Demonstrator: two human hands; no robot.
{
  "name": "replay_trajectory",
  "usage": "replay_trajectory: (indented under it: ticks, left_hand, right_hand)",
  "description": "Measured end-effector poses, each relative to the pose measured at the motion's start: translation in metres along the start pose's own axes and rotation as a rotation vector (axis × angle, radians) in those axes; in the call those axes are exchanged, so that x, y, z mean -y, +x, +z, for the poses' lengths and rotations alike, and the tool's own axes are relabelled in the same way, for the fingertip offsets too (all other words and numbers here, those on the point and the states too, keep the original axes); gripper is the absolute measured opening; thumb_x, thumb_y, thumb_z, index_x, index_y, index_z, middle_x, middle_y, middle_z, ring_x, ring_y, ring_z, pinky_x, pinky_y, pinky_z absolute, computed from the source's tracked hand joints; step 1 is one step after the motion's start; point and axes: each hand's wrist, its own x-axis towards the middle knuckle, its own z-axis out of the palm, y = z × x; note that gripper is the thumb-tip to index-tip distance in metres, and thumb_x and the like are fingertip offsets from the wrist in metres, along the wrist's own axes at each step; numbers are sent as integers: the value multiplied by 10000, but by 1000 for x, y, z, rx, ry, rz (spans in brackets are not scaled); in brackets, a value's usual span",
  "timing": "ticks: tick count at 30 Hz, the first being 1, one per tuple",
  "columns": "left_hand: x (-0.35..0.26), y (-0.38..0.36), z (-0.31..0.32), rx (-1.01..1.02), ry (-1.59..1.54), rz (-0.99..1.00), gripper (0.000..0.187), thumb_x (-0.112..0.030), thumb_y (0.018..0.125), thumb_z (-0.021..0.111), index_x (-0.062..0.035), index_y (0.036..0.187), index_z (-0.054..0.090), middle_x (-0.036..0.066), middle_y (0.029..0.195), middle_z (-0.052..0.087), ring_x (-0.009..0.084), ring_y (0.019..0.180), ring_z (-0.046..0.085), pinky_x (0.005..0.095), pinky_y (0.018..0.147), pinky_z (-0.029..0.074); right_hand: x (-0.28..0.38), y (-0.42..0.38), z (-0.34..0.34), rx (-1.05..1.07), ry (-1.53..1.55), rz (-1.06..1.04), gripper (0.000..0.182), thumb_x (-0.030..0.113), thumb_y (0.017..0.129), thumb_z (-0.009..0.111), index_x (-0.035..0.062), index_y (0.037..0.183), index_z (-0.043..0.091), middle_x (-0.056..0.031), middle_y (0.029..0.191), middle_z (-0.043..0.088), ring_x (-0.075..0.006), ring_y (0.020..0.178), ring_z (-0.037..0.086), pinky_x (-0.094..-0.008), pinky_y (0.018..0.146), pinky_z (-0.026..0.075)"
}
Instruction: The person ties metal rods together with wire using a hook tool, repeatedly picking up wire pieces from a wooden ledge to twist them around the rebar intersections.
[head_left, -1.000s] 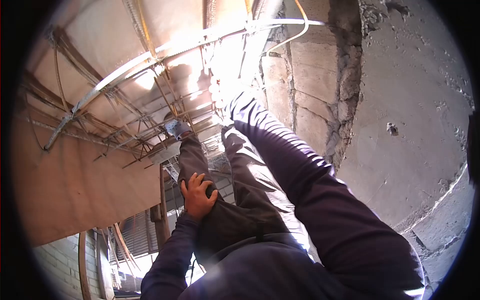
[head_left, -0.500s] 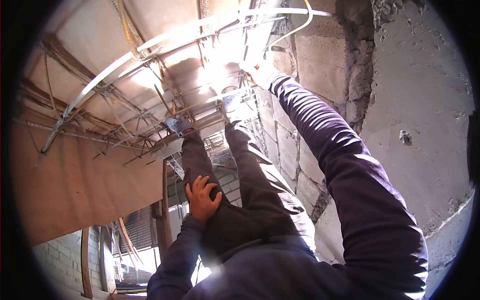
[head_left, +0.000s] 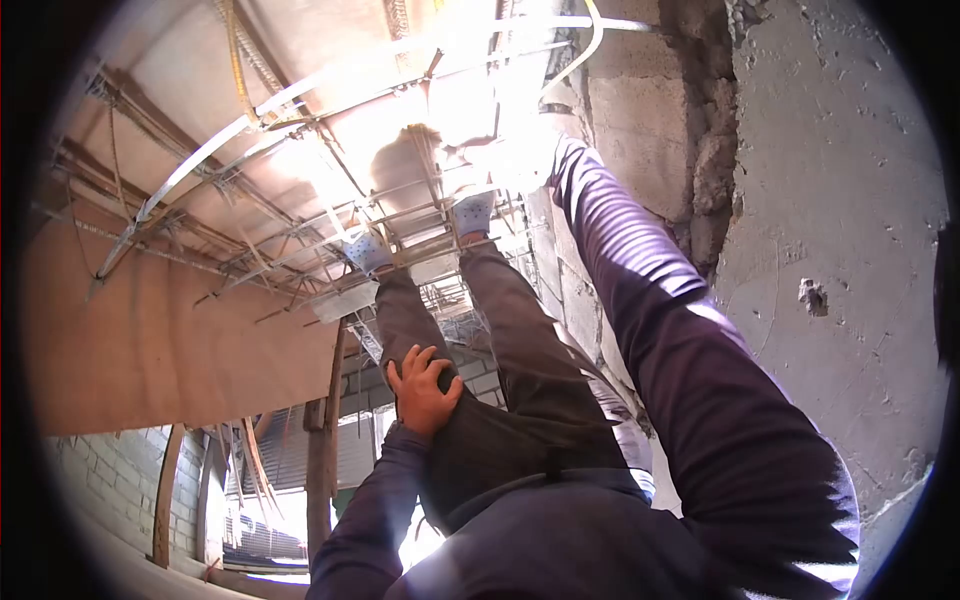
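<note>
My left hand (head_left: pixel 425 392) rests on the thigh of my dark trousers (head_left: pixel 520 430), its fingers spread and nothing in it. My right arm (head_left: pixel 640 280) reaches far forward beside the block wall (head_left: pixel 635 130). At its end my right hand (head_left: pixel 525 160) is washed out by glare; its fingers and anything in them cannot be made out. Close to it are thin steel bars of a rebar cage (head_left: pixel 400 212). My feet, in light dotted footwear (head_left: pixel 473 212), stand among the bars.
A bent pale rod or pipe (head_left: pixel 190 172) arcs over the rebar at the upper left. Plywood board (head_left: pixel 180 330) stands at left, with wooden posts (head_left: pixel 168 490) below. A rough plastered wall (head_left: pixel 840 250) rises close on the right.
The view has shifted slightly. My right hand has moved a little and sunk into stronger glare, and a rounded shadow now shows on the boards near my feet. My left hand stays on the thigh.
</note>
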Motion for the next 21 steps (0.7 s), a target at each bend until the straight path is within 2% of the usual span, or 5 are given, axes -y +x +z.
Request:
replay_trajectory:
  ticks: [2, 6, 9, 19, 21]
  left_hand:
    - [-5, -3, 3, -9, -3, -17, 329, -353, 800, 733, -130, 1041, 727, 101, 1345, 592, 318, 1399, 402, 634, 1164, 152]
    - [-10, -1, 10, -14, 18, -29, 333, -364, 805, 730, -132, 1044, 728, 99, 1338, 596, 316, 1396, 405, 630, 1162, 153]
    - [-13, -2, 15, -12, 7, -40, 333, -359, 805, 734, -129, 1047, 728, 100, 1335, 599, 319, 1395, 406, 633, 1162, 153]
    - [-7, -2, 24, -1, -54, -73, 322, -344, 807, 736, -127, 1044, 726, 111, 1332, 596, 328, 1398, 399, 628, 1167, 154]
    - [-5, -3, 25, 20, -68, -76, 347, -358, 808, 724, -136, 1074, 718, 95, 1341, 589, 303, 1402, 400, 643, 1172, 134]
  right_hand:
    - [-23, 8, 26, -110, -31, -64, 295, 367, 942, 666, 85, 855, 664, -106, 712, 635, -261, 594, 552, -394, 577, 458]
    - [-48, 24, 70, -705, -811, -501, 296, 376, 932, 674, 87, 864, 674, -122, 718, 645, -283, 594, 552, -403, 584, 461]
    - [-38, 35, 64, -964, -1144, -646, 298, 383, 924, 679, 89, 871, 681, -134, 722, 652, -299, 593, 551, -409, 588, 463]
    - [-15, 62, 40, -1000, -1209, -504, 305, 391, 916, 686, 90, 867, 683, -142, 719, 651, -308, 597, 556, -411, 591, 465]
    - [-12, 64, 37, -981, -1217, -478, 307, 393, 915, 687, 90, 866, 683, -144, 718, 650, -310, 598, 557, -412, 591, 465]
